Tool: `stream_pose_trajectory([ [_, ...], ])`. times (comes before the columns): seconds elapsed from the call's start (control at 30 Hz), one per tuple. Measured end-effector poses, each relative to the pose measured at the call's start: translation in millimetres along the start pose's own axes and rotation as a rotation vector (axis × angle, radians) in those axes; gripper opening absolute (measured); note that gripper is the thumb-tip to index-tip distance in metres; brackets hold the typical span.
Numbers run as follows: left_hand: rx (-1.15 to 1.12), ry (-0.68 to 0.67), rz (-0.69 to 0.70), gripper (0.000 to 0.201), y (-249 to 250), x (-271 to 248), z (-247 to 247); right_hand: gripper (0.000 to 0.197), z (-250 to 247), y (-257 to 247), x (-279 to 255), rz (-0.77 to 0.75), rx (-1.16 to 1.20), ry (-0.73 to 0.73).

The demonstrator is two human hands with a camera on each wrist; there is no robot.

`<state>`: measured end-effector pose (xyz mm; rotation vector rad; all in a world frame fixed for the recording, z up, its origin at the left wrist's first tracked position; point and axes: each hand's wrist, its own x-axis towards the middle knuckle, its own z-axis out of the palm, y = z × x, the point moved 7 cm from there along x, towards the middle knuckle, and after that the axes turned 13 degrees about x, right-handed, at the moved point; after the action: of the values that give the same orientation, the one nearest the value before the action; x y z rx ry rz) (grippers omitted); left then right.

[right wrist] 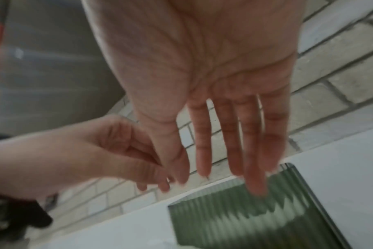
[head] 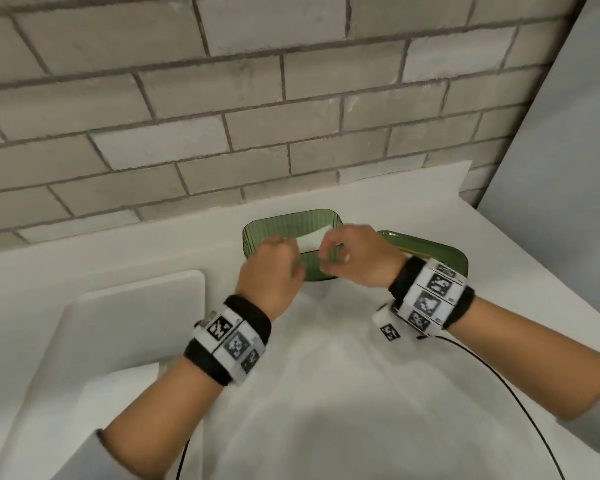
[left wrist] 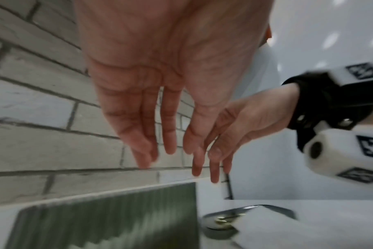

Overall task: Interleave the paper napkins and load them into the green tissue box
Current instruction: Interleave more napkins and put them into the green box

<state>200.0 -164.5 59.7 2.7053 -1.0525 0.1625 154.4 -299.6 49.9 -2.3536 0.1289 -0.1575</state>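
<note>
The green ribbed tissue box (head: 321, 271) stands open on the white counter, close to the brick wall. White napkins (head: 311, 238) lie inside it and show through the ribbed wall (right wrist: 245, 224) in the wrist views. My left hand (head: 274, 268) hovers over the box's left front corner. My right hand (head: 357, 258) hovers over its right side. In the wrist views the left hand (left wrist: 138, 101) and the right hand (right wrist: 224, 109) have straight, relaxed fingers pointing down at the box (left wrist: 106, 219), and they hold nothing. The green lid (head: 430, 249) lies flat to the right.
A brick wall (head: 222, 116) runs directly behind the box. A white rounded board (head: 136, 323) sits at the left. An off-white sheet (head: 326, 393) covers the counter in front of me. A black cable (head: 492, 372) trails from my right wrist. A grey panel (head: 568, 168) closes the right side.
</note>
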Motion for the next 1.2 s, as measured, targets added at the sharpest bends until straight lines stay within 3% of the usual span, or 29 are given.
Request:
stream_pose_trajectory([
  [0.13,0.196,-0.338,0.137,0.040,35.0,-64.7,51.1,0.021,19.9,19.3,-72.0,0.209,-0.148,-0.373],
  [0.23,0.247,-0.561,0.099,0.069,33.1,-99.5,90.3,0.024,9.3,55.4,-117.1,0.391,-0.188,-0.337],
  [0.37,0.287,-0.554,0.057,0.081,28.3,-110.9,100.9,0.026,-1.7,86.6,-171.8,0.516,-0.222,-0.259],
  [0.5,0.133,-0.542,0.007,0.060,30.9,-113.1,99.0,0.036,12.0,88.7,-214.4,0.539,-0.134,-0.259],
  [0.6,-0.124,-0.395,0.007,0.015,39.3,-111.0,86.8,0.043,15.7,86.0,-224.8,0.506,-0.147,-0.189],
  [0.73,-0.506,-0.188,-0.048,0.035,37.9,-113.7,64.8,0.043,12.3,84.8,-227.5,0.488,-0.179,-0.147],
  [0.83,-0.833,0.020,-0.215,0.030,17.6,-117.5,44.6,0.041,10.9,83.5,-227.4,0.473,-0.198,-0.151],
  [0.97,-1.161,0.345,-0.443,0.040,-20.1,-135.3,24.2,0.039,8.9,76.7,-225.4,0.469,-0.155,-0.177],
  [1.07,-1.192,0.452,-0.474,0.047,-41.5,-151.2,22.4,0.037,15.6,59.8,-211.6,0.411,-0.038,-0.136],
  [1.2,-0.999,0.393,-0.385,0.067,-38.0,-168.1,28.4,0.053,49.2,44.7,-192.5,0.458,0.000,-0.185],
])
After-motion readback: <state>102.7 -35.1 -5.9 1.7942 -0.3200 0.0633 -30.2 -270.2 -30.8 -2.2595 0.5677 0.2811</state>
